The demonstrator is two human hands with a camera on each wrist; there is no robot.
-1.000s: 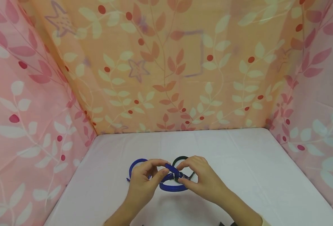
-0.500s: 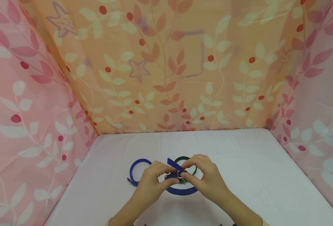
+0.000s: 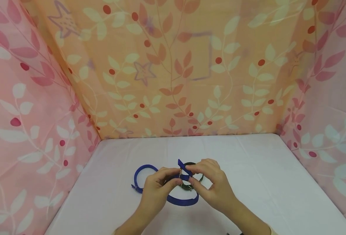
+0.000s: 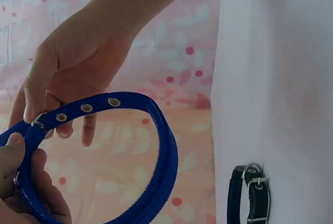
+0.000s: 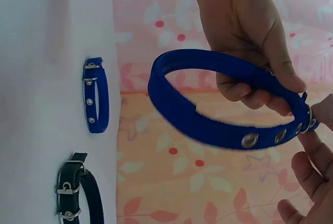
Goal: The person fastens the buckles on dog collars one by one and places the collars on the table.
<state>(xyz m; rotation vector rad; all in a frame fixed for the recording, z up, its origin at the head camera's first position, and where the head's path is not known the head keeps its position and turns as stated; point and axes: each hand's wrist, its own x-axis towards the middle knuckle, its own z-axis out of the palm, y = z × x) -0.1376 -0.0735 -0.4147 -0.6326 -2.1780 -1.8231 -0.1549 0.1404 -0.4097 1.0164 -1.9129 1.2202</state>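
Observation:
Both hands hold a blue collar (image 3: pixel 183 201) up in front, its loop hanging below the fingers in the head view. My left hand (image 3: pixel 156 187) pinches it beside the metal buckle (image 4: pixel 38 121). My right hand (image 3: pixel 212 179) grips the strap close by, thumb and forefinger on the folded part, while the pointed strap tip (image 3: pixel 180 162) sticks up between the hands. Metal-rimmed holes (image 5: pixel 250 140) line the strap in the right wrist view. There, the left hand (image 5: pixel 247 31) reaches in from above, and part of the right hand (image 5: pixel 315 187) shows at the right edge.
A second blue collar (image 3: pixel 136 174) lies on the white table (image 3: pixel 249 169) left of the hands, buckled into a loop. Behind the hands lies a dark collar (image 4: pixel 255 198), also buckled, partly hidden in the head view. Patterned cloth walls (image 3: pixel 173 65) enclose the table's back and sides.
The left hand has moved right, from the strap tip to the buckle. The tip now points up, with the right fingers on the strap. The held loop hangs slightly lower.

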